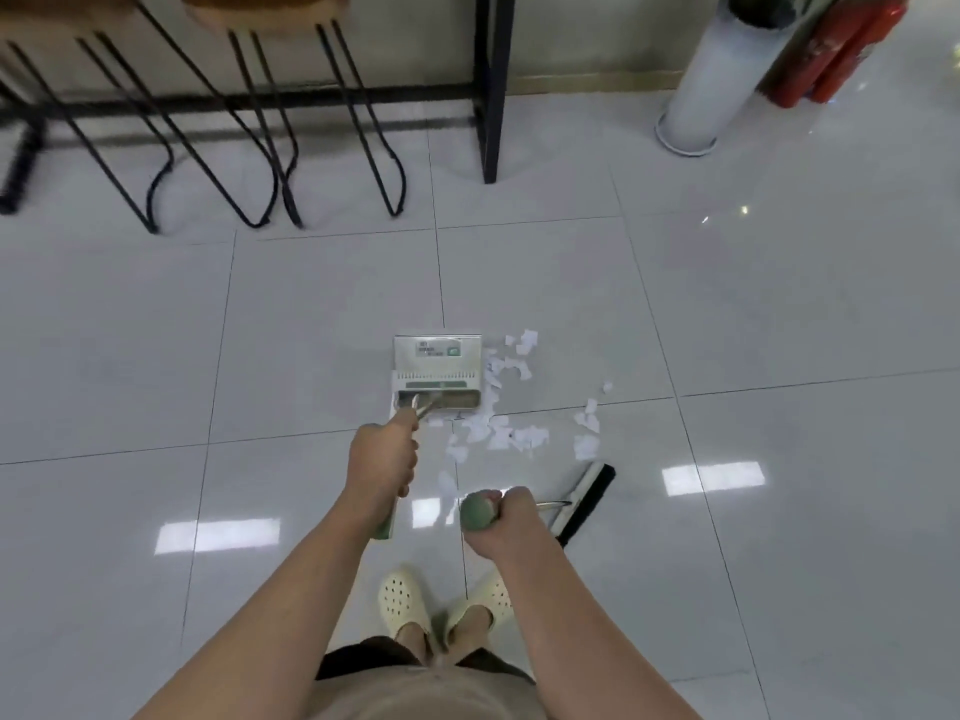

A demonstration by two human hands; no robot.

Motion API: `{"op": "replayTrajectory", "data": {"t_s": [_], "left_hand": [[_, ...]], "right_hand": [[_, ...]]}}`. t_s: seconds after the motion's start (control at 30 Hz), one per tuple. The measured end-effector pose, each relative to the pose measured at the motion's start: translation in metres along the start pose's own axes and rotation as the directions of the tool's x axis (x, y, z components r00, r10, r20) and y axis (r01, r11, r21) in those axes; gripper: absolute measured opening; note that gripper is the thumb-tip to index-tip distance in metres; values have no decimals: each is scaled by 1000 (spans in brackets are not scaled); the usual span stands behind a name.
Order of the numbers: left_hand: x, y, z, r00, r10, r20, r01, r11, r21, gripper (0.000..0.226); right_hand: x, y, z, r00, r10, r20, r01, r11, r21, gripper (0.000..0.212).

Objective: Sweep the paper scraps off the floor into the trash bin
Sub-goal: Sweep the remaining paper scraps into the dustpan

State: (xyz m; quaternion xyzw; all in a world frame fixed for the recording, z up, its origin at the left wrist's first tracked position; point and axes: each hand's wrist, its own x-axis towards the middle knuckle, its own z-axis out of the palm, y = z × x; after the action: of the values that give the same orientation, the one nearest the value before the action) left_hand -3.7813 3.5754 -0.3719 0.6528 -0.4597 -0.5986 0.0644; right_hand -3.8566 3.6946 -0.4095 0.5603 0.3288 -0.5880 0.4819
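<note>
Tiles [779,314] glossy; scraps [498,428] beside dustpan [437,374].

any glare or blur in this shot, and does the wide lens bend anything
Head view: bright rectangular glare patches on the glossy floor; stool legs at top left look motion-smeared; the trash bin and table leg lean from wide-angle distortion; paper scraps stay fairly sharp.
</note>
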Motion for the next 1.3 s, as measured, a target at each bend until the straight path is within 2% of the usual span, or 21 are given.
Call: {"op": "replayTrajectory", "data": {"t_s": [0.13,0.2,0.3,0.4,0.53,0.67,0.87,0.93,1.03,1.2,1.3], "left_hand": [[16,-5,-28,996,-4,-87,-1,998,-55,25],[25,-4,-40,992,8,-123,-18,997,-80,23],[32,-5,-61,987,19,-159,-37,993,-114,17],[38,-2,-76,983,-4,-186,-27,986,-165,21],[49,9,-89,978,-59,-199,11,972,-235,27],[54,3,-94,977,-120,-174,64,954,-294,20],[53,1,-69,983,-107,-151,56,950,-307,21],[51,-7,-56,978,-130,-163,72,944,-321,18],[43,-16,-31,973,-147,-180,78,936,-343,17],[27,-30,13,949,-195,-248,75,903,-422,18],[17,-36,27,936,-220,-274,66,876,-478,18]], "right_hand": [[-5,-1,8,996,1,88,1,1000,-27,21],[-5,-6,6,994,0,112,5,999,-40,18],[-16,-10,-2,989,-46,138,52,998,-39,21],[-39,-8,3,983,-92,157,99,994,-37,25],[-59,-8,13,972,-216,92,226,967,-121,25],[-59,-39,-3,935,-353,-43,331,907,-260,26],[-42,-129,9,873,-471,-129,336,771,-542,27],[-33,-160,18,878,-463,-119,310,741,-595,27],[-16,-186,35,921,-375,-100,226,727,-648,22],[1,-169,72,986,-164,-30,104,746,-658,17],[-5,-168,77,994,-107,-9,76,761,-644,18]]}}
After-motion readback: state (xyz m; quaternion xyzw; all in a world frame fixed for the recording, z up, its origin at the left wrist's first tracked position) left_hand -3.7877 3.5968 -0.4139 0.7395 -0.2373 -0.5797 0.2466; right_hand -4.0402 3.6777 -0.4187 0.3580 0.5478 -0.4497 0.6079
